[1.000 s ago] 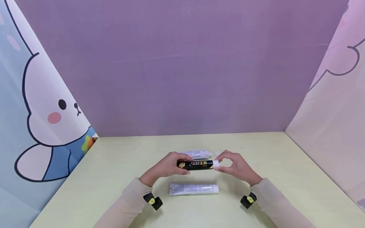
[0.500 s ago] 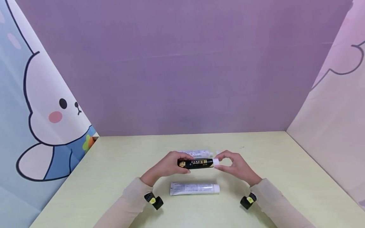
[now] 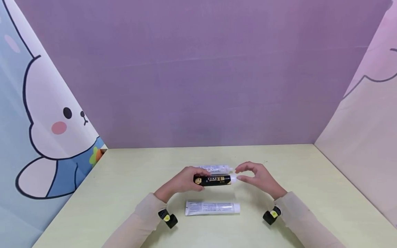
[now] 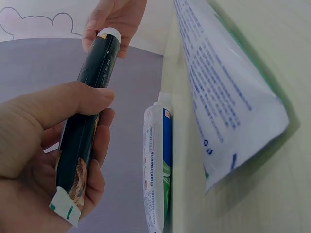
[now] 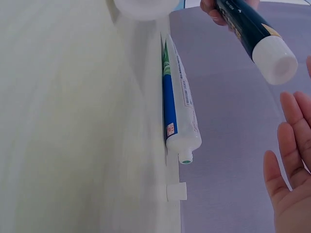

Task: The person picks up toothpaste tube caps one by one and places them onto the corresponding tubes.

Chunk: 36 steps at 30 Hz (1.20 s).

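My left hand (image 3: 186, 179) holds a black toothpaste tube (image 3: 215, 180) above the table, with thumb and fingers wrapped round its body. Its white cap (image 5: 275, 60) is on the tube and points right. My right hand (image 3: 258, 176) is beside that cap, fingertips apart from it and nothing between them, as the right wrist view shows. Behind the black tube lies a white toothpaste tube (image 5: 183, 104) with a bare nozzle. Nearer the front lies another white tube (image 3: 211, 208), its white cap (image 3: 236, 208) on.
A small white cap (image 5: 176, 191) stands on the table near the bare nozzle. The pale table (image 3: 130, 172) meets a purple backdrop (image 3: 198, 75). Printed cloth panels (image 3: 52, 137) rise at both sides.
My right thumb and fingers have let go of the black tube's cap and moved slightly right. The left hand keeps its grip on the tube, almost in place.
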{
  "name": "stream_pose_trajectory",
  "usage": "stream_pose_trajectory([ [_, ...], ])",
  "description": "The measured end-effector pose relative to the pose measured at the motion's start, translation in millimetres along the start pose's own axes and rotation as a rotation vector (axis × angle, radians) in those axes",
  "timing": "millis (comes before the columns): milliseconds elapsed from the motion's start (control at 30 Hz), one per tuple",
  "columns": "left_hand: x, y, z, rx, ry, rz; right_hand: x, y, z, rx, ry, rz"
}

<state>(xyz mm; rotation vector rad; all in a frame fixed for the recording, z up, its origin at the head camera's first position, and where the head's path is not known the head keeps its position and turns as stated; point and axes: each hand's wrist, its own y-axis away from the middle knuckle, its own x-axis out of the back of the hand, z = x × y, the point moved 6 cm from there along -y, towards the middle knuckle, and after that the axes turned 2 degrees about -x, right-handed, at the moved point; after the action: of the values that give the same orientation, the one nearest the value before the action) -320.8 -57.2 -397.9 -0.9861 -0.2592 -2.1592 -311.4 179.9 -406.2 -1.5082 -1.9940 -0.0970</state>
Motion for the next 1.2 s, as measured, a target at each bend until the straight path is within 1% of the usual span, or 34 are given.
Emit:
stream_pose_trajectory([
  [200,-6.7,-2.0,-5.7,-0.009,-0.034,-0.022,3,-3.6,2,-0.025,0.033,0.012],
  [333,-10.3,-3.0,-9.5,-0.014,-0.057,-0.033,6,-7.6,7,-0.041,0.033,0.017],
  [500,-12.3,-4.4,-13.9,-0.02,-0.048,-0.038,11,-12.6,16,-0.066,0.052,0.011],
  [567,-12.2,-5.2,-15.3,-0.031,-0.045,-0.034,12,-14.7,19,-0.089,0.073,0.006],
  [633,-11.9,-5.5,-16.3,-0.039,-0.048,-0.032,13,-16.6,20,-0.111,0.073,-0.001],
  [700,-11.9,-5.9,-17.3,-0.042,-0.05,-0.031,13,-18.0,22,-0.138,0.064,-0.004],
  [833,-13.0,-5.9,-19.4,-0.035,-0.049,-0.035,13,-19.4,24,-0.157,0.035,-0.009],
  [933,-14.0,-5.6,-20.8,-0.025,-0.048,-0.037,13,-19.9,31,-0.173,0.014,-0.019],
  [1067,-15.4,-5.6,-23.1,-0.003,-0.044,-0.048,13,-21.3,41,-0.202,-0.046,-0.033],
  [1200,-16.4,-6.3,-25.5,0.008,-0.04,-0.057,13,-23.0,49,-0.251,-0.083,-0.036],
])
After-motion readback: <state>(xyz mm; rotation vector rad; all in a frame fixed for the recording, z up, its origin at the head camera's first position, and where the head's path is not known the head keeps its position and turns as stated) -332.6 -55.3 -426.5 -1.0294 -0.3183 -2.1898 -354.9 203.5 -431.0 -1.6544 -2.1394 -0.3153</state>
